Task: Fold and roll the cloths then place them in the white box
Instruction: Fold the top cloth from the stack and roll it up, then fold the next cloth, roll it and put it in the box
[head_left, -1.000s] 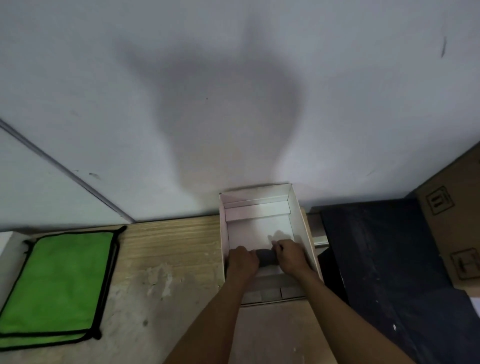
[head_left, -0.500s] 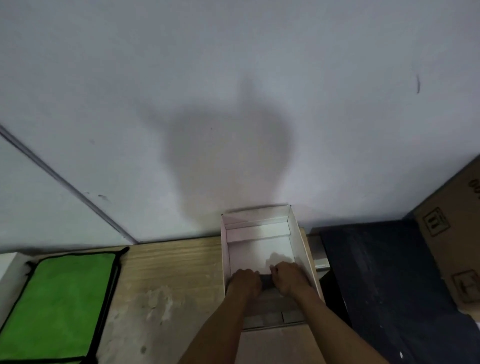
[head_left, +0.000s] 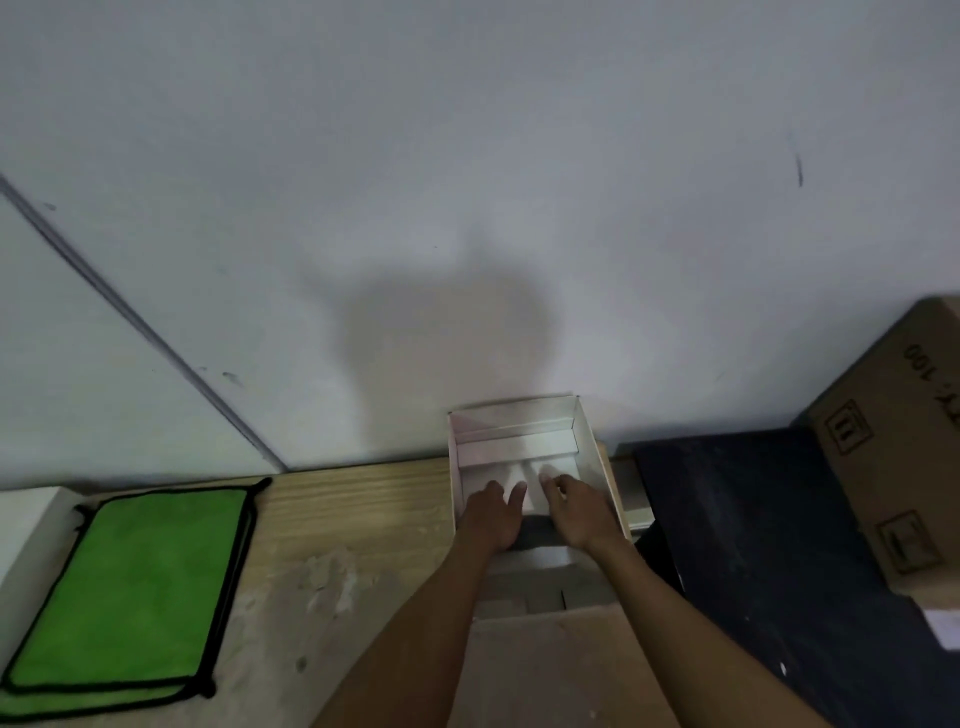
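Both hands were in the white box (head_left: 587, 441); the left hand (head_left: 491, 514) and the right hand (head_left: 576, 514), which half a second before gripped the dark rolled cloth (head_left: 532, 535), now had fingers stretched and held nothing; the roll lay released on the box floor; farther left, the green cloths (head_left: 135, 587) waited unfolded on the table (head_left: 337, 519).

I see both bare forearms reaching forward from the near edge, converging toward the middle. My left hand (head_left: 491, 514) lies palm-down with fingers straight and slightly spread. My right hand (head_left: 576, 512), just beside it, has fingers relaxed and pointing far.
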